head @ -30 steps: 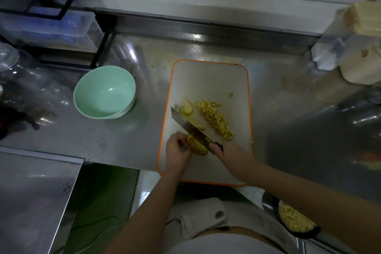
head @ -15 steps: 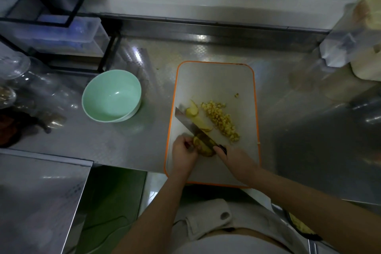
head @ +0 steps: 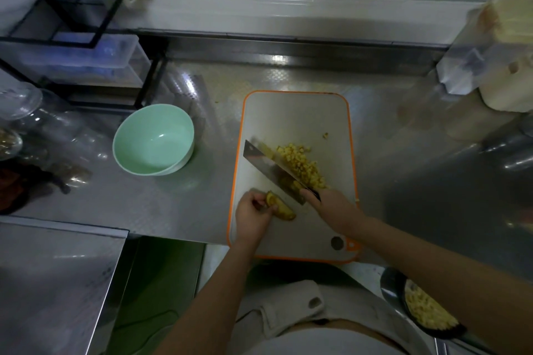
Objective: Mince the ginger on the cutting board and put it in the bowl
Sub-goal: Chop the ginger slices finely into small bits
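Dim steel surface (head: 187, 210), left hand (head: 253, 217) pinching ginger chunk (head: 282, 208) just beside cleaver (head: 271, 166) gripped by right hand (head: 331, 207): risk of cutting that left hand on any hurried chop.

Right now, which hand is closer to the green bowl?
Left. The left hand holds the ginger piece at the cutting board edge nearest the bowl; the right hand grips the cleaver farther right.
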`<state>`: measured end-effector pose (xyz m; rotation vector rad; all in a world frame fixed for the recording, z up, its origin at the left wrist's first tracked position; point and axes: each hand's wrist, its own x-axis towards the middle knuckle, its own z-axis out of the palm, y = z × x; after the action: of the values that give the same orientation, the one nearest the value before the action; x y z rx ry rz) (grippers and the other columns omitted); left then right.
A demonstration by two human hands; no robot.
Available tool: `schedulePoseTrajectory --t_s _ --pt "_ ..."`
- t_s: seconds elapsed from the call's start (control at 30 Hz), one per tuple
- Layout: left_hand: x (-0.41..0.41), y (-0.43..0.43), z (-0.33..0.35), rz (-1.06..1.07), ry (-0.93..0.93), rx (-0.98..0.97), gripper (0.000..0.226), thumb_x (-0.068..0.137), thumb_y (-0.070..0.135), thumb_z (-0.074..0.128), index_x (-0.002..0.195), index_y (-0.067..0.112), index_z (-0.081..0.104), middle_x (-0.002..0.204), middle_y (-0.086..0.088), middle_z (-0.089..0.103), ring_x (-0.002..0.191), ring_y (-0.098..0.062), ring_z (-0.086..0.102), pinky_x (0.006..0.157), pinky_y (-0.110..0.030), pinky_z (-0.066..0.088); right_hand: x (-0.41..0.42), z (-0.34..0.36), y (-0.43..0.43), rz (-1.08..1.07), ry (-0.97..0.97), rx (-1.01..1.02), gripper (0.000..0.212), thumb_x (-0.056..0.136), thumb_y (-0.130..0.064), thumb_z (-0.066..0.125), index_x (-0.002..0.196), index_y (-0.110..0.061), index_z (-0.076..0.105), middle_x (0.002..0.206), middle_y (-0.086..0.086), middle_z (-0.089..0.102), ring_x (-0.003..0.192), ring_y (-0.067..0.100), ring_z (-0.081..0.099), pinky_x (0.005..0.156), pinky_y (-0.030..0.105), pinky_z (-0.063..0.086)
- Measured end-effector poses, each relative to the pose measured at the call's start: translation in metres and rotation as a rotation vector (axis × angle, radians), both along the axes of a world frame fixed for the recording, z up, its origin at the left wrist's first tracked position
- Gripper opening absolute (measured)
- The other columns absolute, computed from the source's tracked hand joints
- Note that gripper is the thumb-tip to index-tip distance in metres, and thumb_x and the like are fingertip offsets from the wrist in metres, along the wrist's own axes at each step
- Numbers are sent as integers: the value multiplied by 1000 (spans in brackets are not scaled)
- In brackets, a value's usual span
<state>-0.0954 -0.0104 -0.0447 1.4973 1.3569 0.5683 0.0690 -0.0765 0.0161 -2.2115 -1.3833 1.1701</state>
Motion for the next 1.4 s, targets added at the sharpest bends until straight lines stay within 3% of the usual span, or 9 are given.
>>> schedulePoseTrajectory --t_s 0.27,0.4,0.57,0.7,0.93,1.03,1.17,1.27,1.4 --pt "-5 0 0 -32 -30 9 20 71 4 75 78 10 58 73 3 55 70 -10 54 61 -12 42 1 4 -15 -52 -40 -40 49 95 -48 39 58 -16 38 50 0 37 41 12 35 42 19 28" --pt "-6 -3 4 -31 -14 42 20 71 0 72 81 10 58 75 4 54 73 -10 52 62 -6 38 -5 9 -19 -31 -75 -52 47 96 -45 41 59 -16 39 52 -2 39 44 8 37 41 17 30" --pt "-4 -5 6 -6 6 50 26 71 -1 72 74 16 52 73 3 51 72 -12 51 59 -6 37 -8 6 -21 -10 -34 -29 47 96 -45 41 75 -5 53 54 0 41 42 9 39 39 16 30" --pt "-3 -4 7 -11 1 50 35 69 -5 70 67 20 46 69 4 48 68 -13 48 57 -9 37 -9 6 -21 10 -37 -49 54 96 -46 39 88 3 59 55 0 42 42 8 40 38 17 33" --pt "-2 -1 -2 -4 5 36 26 66 -5 71 67 10 50 71 -8 53 71 -24 53 61 -30 43 -10 10 -22 17 -27 -84 46 97 -46 39 77 -6 51 53 -2 39 41 7 38 36 15 32" --pt "-3 0 -4 -12 13 25 21 67 -2 71 71 4 52 73 -9 54 71 -21 53 58 -23 41 -11 10 -22 27 -26 -93 46 97 -45 38 76 -6 51 54 -2 39 42 6 38 38 14 31" --pt "-2 -1 -1 -2 2 22 27 68 -1 72 68 12 49 69 -2 51 67 -13 50 54 -14 37 -11 12 -22 25 5 -111 44 97 -44 38 81 -6 52 56 -2 40 44 7 39 37 15 33" --pt "-2 -1 0 -7 9 20 30 68 0 72 65 16 48 69 -1 51 67 -13 50 55 -17 38 -13 13 -17 32 6 -140 43 98 -44 37 71 -11 45 56 -1 39 45 9 39 41 17 31" --pt "-1 -2 2 -1 46 41 24 72 -4 66 68 14 50 71 2 51 69 -13 50 56 -7 37 -15 13 -12 100 -13 -150 41 98 -44 35 65 -21 39 60 -2 43 50 7 39 51 20 36"
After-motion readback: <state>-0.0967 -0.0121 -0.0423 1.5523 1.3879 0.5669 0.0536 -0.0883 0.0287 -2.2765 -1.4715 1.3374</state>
